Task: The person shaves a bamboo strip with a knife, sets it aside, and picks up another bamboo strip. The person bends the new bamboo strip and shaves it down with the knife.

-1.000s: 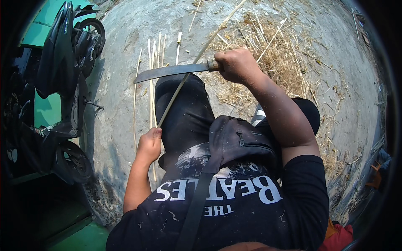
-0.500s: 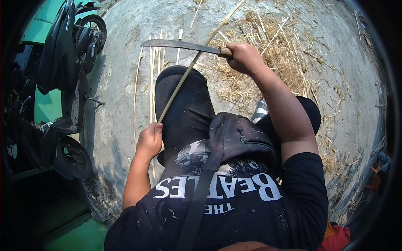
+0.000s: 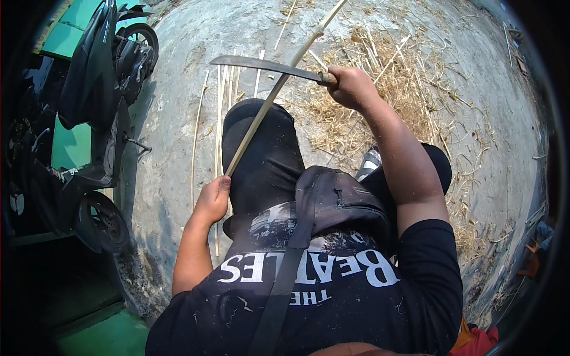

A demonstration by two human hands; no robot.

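My left hand (image 3: 212, 200) is closed round the lower end of a long pale stick (image 3: 259, 118), which looks like split bamboo. The stick slants up to the right across my left knee, past the top of the picture. My right hand (image 3: 351, 88) grips the short handle of a machete (image 3: 267, 66) with a curved blade. That blade points left and crosses the stick above the knee, seemingly against it. Part of the stick's lower end is hidden in my left fist.
Several thin pale strips (image 3: 221, 113) lie on the concrete ground (image 3: 172, 101) beside my left leg. A heap of straw-coloured shavings (image 3: 392, 101) spreads ahead and to the right. A black motorcycle (image 3: 98, 124) stands at the left. Across my lap rests a dark bag (image 3: 344, 196).
The stick has turned slightly, showing a wider, paler face. The machete has shifted a little to the right and down. My left hand keeps its hold.
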